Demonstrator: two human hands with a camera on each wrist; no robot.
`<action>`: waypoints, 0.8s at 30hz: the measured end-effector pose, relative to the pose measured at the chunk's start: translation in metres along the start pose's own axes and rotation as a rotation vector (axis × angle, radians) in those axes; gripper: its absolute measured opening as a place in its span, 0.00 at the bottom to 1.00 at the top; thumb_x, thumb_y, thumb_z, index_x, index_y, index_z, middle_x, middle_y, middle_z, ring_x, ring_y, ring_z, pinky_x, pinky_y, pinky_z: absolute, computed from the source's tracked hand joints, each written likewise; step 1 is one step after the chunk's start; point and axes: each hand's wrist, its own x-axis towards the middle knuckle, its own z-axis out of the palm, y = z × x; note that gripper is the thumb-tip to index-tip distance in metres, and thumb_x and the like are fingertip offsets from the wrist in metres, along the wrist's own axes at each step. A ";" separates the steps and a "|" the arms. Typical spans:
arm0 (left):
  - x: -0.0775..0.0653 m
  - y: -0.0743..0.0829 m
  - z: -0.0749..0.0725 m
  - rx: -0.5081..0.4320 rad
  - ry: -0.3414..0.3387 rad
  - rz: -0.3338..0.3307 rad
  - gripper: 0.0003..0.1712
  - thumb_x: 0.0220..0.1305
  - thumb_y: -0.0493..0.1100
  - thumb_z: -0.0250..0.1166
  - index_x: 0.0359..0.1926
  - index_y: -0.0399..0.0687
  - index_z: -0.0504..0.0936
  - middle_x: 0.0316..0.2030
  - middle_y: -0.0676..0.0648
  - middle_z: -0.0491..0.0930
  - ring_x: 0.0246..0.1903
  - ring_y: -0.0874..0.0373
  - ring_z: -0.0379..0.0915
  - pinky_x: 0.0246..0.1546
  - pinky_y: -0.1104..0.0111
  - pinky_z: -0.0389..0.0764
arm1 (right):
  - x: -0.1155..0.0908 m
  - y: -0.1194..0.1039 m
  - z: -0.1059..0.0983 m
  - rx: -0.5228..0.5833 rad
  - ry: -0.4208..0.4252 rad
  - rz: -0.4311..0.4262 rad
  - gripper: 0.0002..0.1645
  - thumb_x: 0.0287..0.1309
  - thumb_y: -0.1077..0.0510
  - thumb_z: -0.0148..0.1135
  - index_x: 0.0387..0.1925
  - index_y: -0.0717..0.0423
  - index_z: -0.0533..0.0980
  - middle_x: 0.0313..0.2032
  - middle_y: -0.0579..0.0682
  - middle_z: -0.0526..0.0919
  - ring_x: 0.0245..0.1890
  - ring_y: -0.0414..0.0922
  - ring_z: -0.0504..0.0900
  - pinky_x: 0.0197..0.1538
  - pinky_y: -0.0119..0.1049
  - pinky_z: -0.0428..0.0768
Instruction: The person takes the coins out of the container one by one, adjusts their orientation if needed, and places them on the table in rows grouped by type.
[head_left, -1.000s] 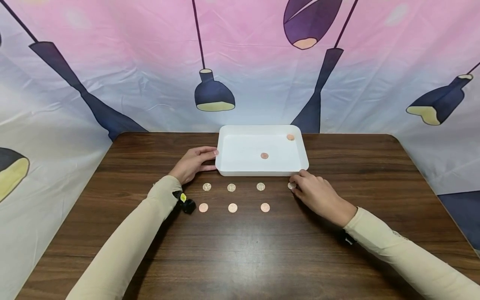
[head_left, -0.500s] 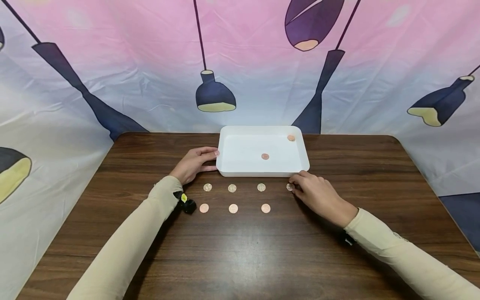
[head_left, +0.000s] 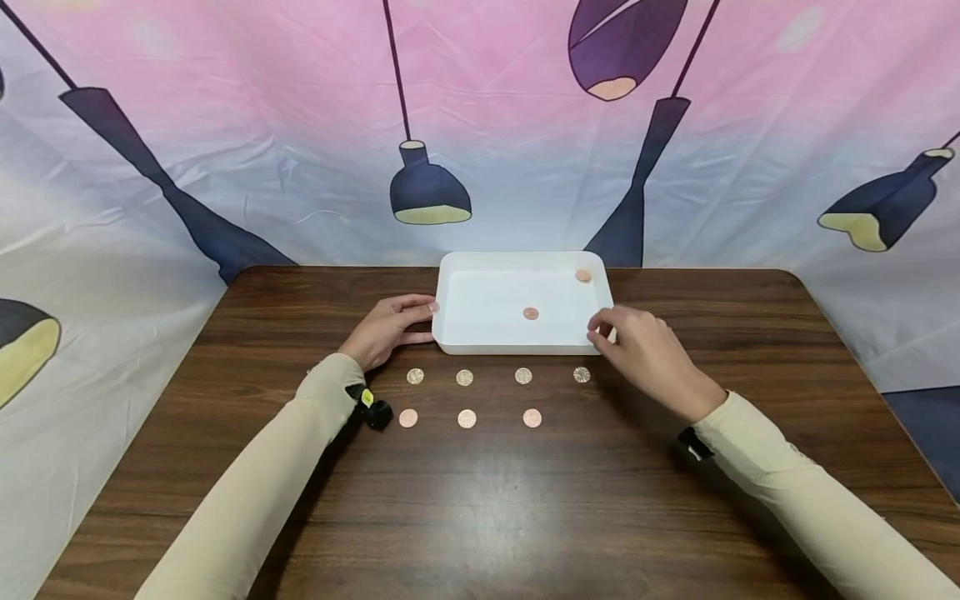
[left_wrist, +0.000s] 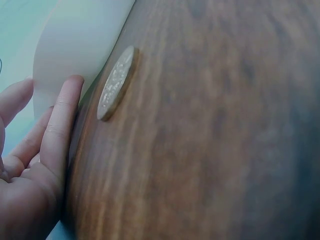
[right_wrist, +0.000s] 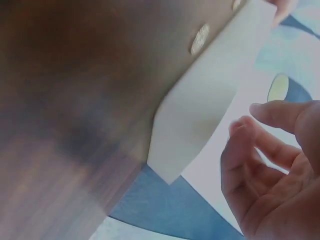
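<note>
Against the left wall of a white tray (head_left: 487,292), my left hand (head_left: 386,327) rests with its fingers extended, touching the side. Two copper-coloured coins lie in the tray, one coin (head_left: 531,313) near the middle and another coin (head_left: 583,276) at the back right corner. My right hand (head_left: 645,350) hovers over the tray's front right corner, fingers loosely bent, with nothing visible between thumb and fingertips (right_wrist: 240,125). Just below it, a silvery coin (head_left: 582,375) lies flat on the table, at the right end of a row with several paler coins.
Continuing that row leftward are a gold-toned coin (head_left: 523,376) and others, including a coin (left_wrist: 117,82) near the left hand. Closer to me lie three copper coins, one being the right-hand coin (head_left: 532,418). The wooden table (head_left: 480,517) ends at a printed cloth (head_left: 337,183).
My right hand has let go of the silvery coin after shifting it slightly left, then risen up and away toward the tray's front right corner. The left hand stays put.
</note>
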 end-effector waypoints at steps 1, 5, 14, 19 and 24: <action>0.000 0.000 0.000 0.001 0.000 0.001 0.34 0.78 0.46 0.65 0.77 0.38 0.68 0.72 0.38 0.69 0.62 0.48 0.77 0.56 0.63 0.89 | 0.005 0.000 -0.002 0.003 -0.007 0.008 0.06 0.69 0.62 0.68 0.44 0.59 0.86 0.37 0.54 0.86 0.35 0.51 0.84 0.36 0.50 0.85; -0.002 0.000 -0.001 -0.001 0.000 0.004 0.34 0.78 0.47 0.66 0.77 0.38 0.68 0.72 0.38 0.69 0.62 0.48 0.77 0.57 0.62 0.89 | 0.025 -0.001 -0.006 0.019 -0.094 0.073 0.18 0.71 0.61 0.67 0.58 0.67 0.81 0.49 0.64 0.81 0.47 0.58 0.81 0.45 0.54 0.85; -0.004 0.000 0.000 -0.017 0.011 0.000 0.32 0.78 0.46 0.66 0.76 0.38 0.70 0.71 0.38 0.70 0.61 0.49 0.78 0.57 0.62 0.89 | 0.076 0.002 0.006 -0.022 -0.344 0.139 0.33 0.78 0.61 0.58 0.73 0.78 0.63 0.73 0.75 0.64 0.74 0.66 0.64 0.76 0.59 0.70; -0.003 0.001 0.001 -0.012 0.002 0.004 0.34 0.78 0.46 0.66 0.77 0.37 0.68 0.72 0.37 0.69 0.62 0.48 0.77 0.58 0.62 0.89 | 0.097 0.008 0.017 -0.115 -0.457 0.132 0.28 0.78 0.68 0.45 0.71 0.83 0.62 0.68 0.79 0.67 0.71 0.68 0.65 0.74 0.57 0.71; -0.002 -0.001 0.001 -0.008 0.005 0.007 0.34 0.78 0.46 0.65 0.76 0.37 0.68 0.72 0.37 0.69 0.62 0.47 0.77 0.57 0.62 0.89 | 0.109 0.013 0.031 -0.245 -0.479 0.135 0.20 0.76 0.72 0.41 0.59 0.78 0.75 0.53 0.73 0.78 0.56 0.64 0.74 0.63 0.55 0.76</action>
